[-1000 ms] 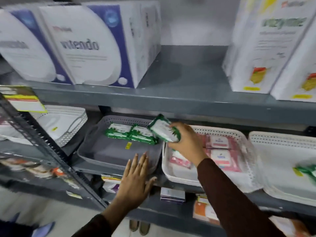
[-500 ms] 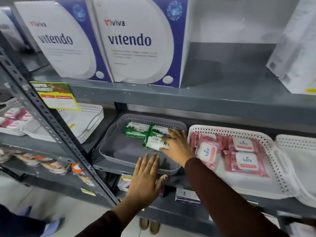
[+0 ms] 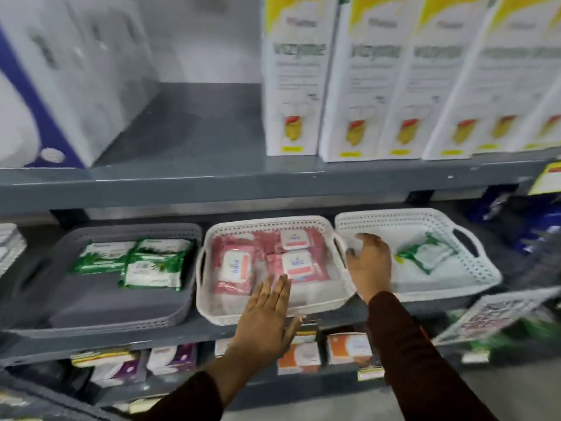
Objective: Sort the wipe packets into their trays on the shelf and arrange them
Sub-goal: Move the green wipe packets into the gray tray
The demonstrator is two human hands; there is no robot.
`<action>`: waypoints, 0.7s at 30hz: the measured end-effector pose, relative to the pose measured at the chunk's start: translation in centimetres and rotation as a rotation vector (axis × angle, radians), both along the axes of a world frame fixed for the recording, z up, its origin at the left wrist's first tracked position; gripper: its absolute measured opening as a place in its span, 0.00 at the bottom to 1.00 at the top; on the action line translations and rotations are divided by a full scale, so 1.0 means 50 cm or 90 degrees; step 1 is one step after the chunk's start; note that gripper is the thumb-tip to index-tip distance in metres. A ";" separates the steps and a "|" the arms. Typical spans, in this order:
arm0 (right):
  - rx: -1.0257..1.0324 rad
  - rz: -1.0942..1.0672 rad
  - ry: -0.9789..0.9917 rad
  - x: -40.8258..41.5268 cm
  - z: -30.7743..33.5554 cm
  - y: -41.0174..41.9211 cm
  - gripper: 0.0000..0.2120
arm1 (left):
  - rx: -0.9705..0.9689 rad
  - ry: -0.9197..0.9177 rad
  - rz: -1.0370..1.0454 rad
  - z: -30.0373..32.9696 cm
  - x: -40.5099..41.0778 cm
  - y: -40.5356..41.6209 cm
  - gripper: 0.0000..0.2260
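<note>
A: Left to right. Grey tray (image 3: 100, 302): three green wipe packets (image 3: 151, 262) at its 12 o'clock end, flat. Middle white tray (image 3: 273, 311): pink wipe packets (image 3: 233, 268), partly overlapping. Right white tray (image 3: 449, 287): one stray green packet (image 3: 425, 253), flat but skewed.

B: Hands?

A: Left hand (image 3: 267, 317) flat, fingers spread wide, over the middle tray's 6 o'clock rim, holding nothing. Right hand (image 3: 368, 262) open and empty, inside the right tray's 9 o'clock side, near the stray but not touching.

B: Stray's orientation?

A: Long axis runs roughly 8 to 2 o'clock. The grey tray's packets lie 9 to 3, so it probably needs a turn.

B: Risks?

A: Soft, slick film, so a pinch at one corner could let it sag or slip. The carry to the grey tray crosses the pink stack; a low pass could drag those askew. Frame is blurred, so labels unreadable.
</note>
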State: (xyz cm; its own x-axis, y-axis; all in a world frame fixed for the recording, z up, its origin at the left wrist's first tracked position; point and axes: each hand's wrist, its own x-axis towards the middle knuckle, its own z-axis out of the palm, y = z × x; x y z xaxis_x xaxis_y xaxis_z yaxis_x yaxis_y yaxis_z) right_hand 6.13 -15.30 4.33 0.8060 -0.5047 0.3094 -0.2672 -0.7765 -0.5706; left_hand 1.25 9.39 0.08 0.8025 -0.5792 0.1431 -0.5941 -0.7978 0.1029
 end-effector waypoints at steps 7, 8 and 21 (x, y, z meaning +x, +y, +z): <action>0.050 -0.139 0.314 -0.014 -0.013 -0.269 0.31 | 0.027 -0.005 -0.025 -0.020 -0.004 -0.168 0.36; 0.058 -0.124 0.337 -0.011 -0.017 -0.289 0.32 | 0.027 -0.009 -0.021 -0.021 -0.003 -0.183 0.37; -0.025 0.076 0.329 -0.012 -0.053 -0.181 0.14 | 0.064 -0.012 0.024 -0.021 -0.014 -0.192 0.31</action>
State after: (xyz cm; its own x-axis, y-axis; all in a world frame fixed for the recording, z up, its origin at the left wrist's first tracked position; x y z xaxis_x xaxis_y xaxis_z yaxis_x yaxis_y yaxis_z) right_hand 5.51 -24.33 1.70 0.9093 -0.3963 -0.1269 -0.4146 -0.8368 -0.3577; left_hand 0.54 -0.22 -0.97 0.8215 -0.5611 0.1014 -0.5649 -0.8251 0.0108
